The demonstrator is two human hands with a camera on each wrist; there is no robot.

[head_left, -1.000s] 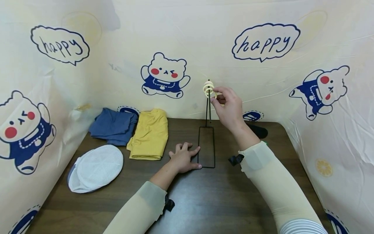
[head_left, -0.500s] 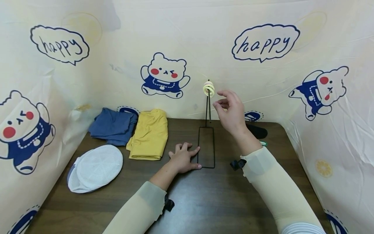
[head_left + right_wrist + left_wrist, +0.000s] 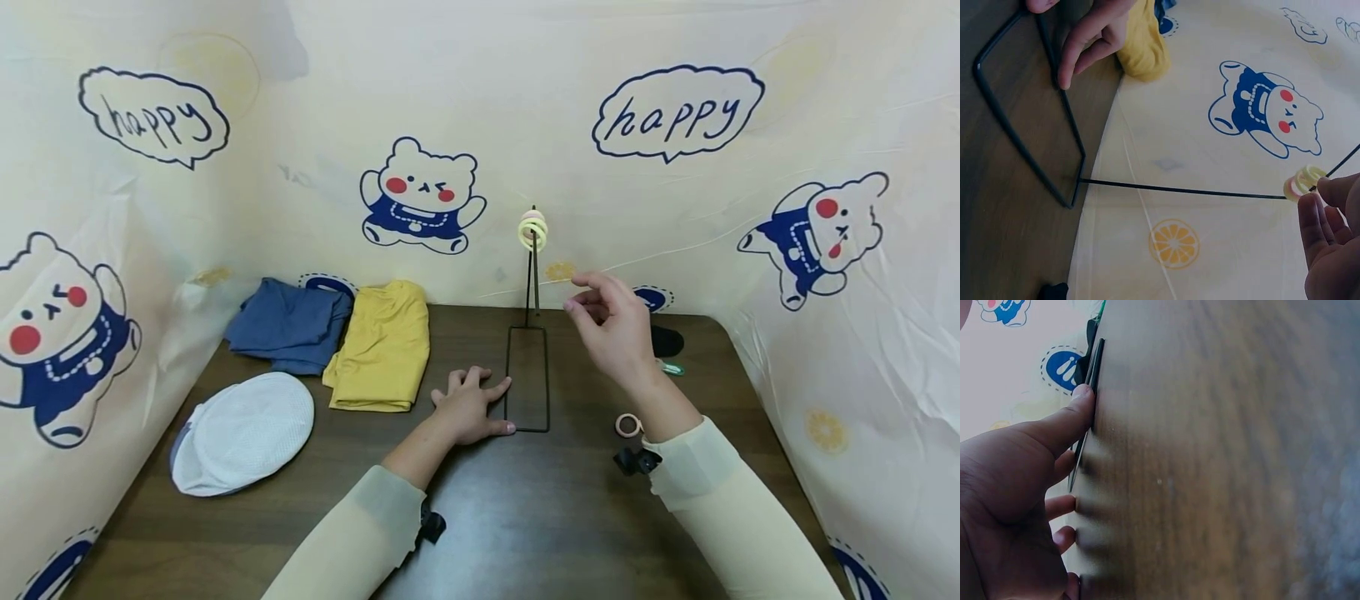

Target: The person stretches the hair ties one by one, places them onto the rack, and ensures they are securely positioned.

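Note:
In the head view a black wire stand (image 3: 549,379) has a rectangular base lying on the table and a tall upright. Several small pale yellow and pinkish rings (image 3: 533,232) hang near its top. My left hand (image 3: 468,408) rests by the base's left side, thumb and forefinger touching the wire, fingers spread. To the right of the upright, my right hand (image 3: 617,329) is in the air with loosely bent fingers, holding nothing visible. In the right wrist view its fingertips (image 3: 1310,206) overlap the rings. A pinkish ring (image 3: 628,425) lies on the table beside the right wrist.
A folded blue cloth (image 3: 288,325) and a folded yellow cloth (image 3: 382,346) lie at the back left. A white cap (image 3: 243,433) is in front of them. Behind the right hand are a dark rounded object (image 3: 667,342) and a small green item (image 3: 671,367).
My right hand has let go of a pale ring at the top of the stand and moved down and right. The pinkish ring on the table has come into sight. My left hand stays put.

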